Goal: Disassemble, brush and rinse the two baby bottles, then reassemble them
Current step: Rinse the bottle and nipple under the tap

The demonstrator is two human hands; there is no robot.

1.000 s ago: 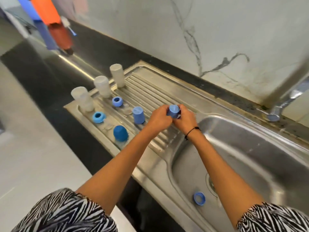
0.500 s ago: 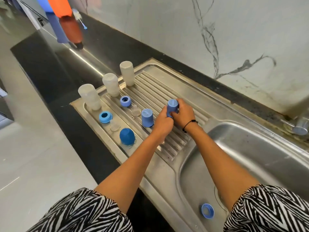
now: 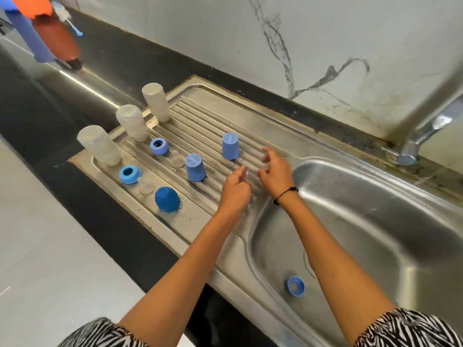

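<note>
Three clear bottle bodies stand upside down along the far-left edge of the steel draining board (image 3: pixel 200 111): one (image 3: pixel 99 145), one (image 3: pixel 132 122), one (image 3: pixel 155 101). Two tall blue caps (image 3: pixel 230 146) (image 3: pixel 195 167) stand on the ribs, with a darker round cap (image 3: pixel 166 199) nearer me. Two blue collar rings (image 3: pixel 158 146) (image 3: pixel 129 174) and two clear teats (image 3: pixel 177 159) (image 3: pixel 146 185) lie between them. Another blue ring (image 3: pixel 296 286) lies in the sink basin (image 3: pixel 375 221). My left hand (image 3: pixel 235 190) and my right hand (image 3: pixel 274 170) hover just right of the caps, fingers loosely curled, holding nothing.
A steel tap (image 3: pixel 413 144) juts over the basin at the far right. Orange and blue bottles with a bottle brush (image 3: pixel 50 28) stand on the black counter at the far left. A marble wall runs behind the sink.
My hands set the tall blue cap down on the ribs and let go of it, then drew back toward the basin. The cap now stands alone.
</note>
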